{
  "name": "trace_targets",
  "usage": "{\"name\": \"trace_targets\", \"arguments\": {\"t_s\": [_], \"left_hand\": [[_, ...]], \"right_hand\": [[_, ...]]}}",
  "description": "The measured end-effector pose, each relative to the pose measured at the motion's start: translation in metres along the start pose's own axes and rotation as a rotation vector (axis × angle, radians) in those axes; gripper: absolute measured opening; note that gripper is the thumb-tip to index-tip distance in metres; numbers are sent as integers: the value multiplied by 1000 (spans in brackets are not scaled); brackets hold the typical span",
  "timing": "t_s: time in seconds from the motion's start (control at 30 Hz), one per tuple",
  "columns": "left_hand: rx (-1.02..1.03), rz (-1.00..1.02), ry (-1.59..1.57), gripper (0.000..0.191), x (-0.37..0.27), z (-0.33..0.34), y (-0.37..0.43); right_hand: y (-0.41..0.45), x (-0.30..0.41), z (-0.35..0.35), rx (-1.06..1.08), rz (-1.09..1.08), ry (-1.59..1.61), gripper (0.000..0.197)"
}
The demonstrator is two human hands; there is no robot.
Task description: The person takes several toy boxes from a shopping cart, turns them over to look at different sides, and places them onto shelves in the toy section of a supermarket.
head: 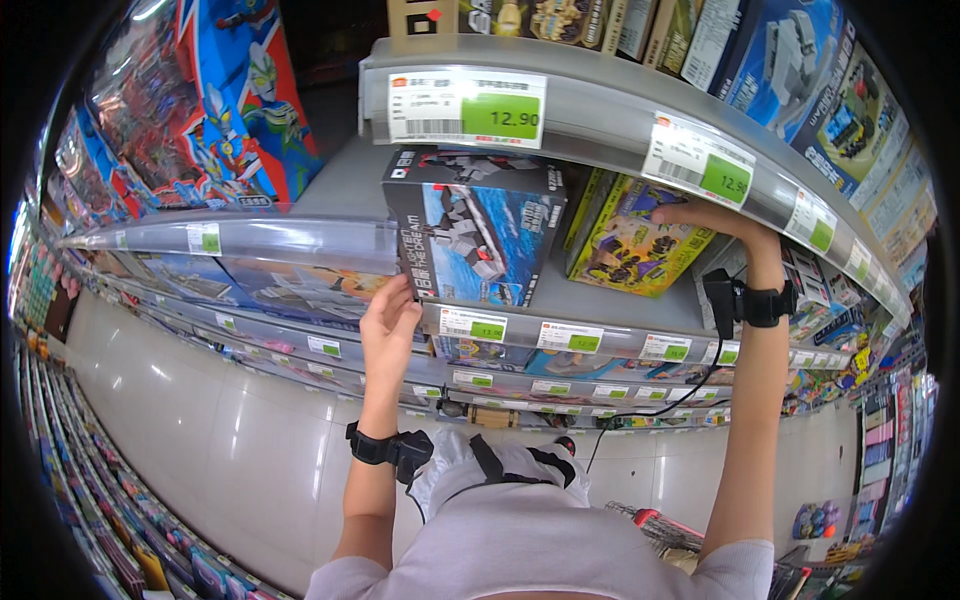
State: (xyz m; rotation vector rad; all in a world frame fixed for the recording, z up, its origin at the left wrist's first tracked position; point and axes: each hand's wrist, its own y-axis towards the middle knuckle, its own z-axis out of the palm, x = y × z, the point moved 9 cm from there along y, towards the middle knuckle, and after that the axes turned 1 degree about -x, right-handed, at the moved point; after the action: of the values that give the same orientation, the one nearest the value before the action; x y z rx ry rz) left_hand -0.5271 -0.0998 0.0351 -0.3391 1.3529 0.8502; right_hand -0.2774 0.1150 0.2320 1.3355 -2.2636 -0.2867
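Note:
A dark boxed building-block ship set stands on the grey shelf in front of me, its front showing a grey ship on blue water. My left hand is at its lower left corner, fingers bent and thumb apart, by the shelf's front edge; whether the fingertips touch the box is unclear. To the right, a yellow-green toy box with purple vehicle pictures sits tilted on the same shelf. My right hand grips its upper right part, thumb across the front. The other fingers are hidden under the upper shelf's lip.
An upper shelf edge with price tags overhangs both boxes. Large blue-red figure packs stand at left. More boxes sit beyond my right wrist. A cart is low at right, beside me. A cable hangs from my right wrist strap.

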Motion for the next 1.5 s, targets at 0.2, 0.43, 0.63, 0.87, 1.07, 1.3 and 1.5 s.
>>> {"name": "trace_targets", "arguments": {"t_s": [0.2,0.43,0.63,0.87,1.07,1.3,1.5], "left_hand": [[21,30,39,33,-4,1,0],[0,-6,86,31,-4,-6,-2],[13,-2,94,29,-2,-3,2],[-7,-19,33,31,0,-4,4],[15,-38,21,34,2,3,4],[5,0,41,34,1,1,6],[9,-29,22,37,1,4,6]], "right_hand": [[-3,-1,-6,-19,-22,-113,57],[-16,-7,-15,-28,7,-181,59],[-20,-13,-20,-29,19,-220,61],[-18,-12,-18,-3,44,-207,67],[-24,-18,-20,32,118,-168,71],[-29,-19,-11,123,280,-94,72],[-34,-13,-19,50,220,-209,71]]}}
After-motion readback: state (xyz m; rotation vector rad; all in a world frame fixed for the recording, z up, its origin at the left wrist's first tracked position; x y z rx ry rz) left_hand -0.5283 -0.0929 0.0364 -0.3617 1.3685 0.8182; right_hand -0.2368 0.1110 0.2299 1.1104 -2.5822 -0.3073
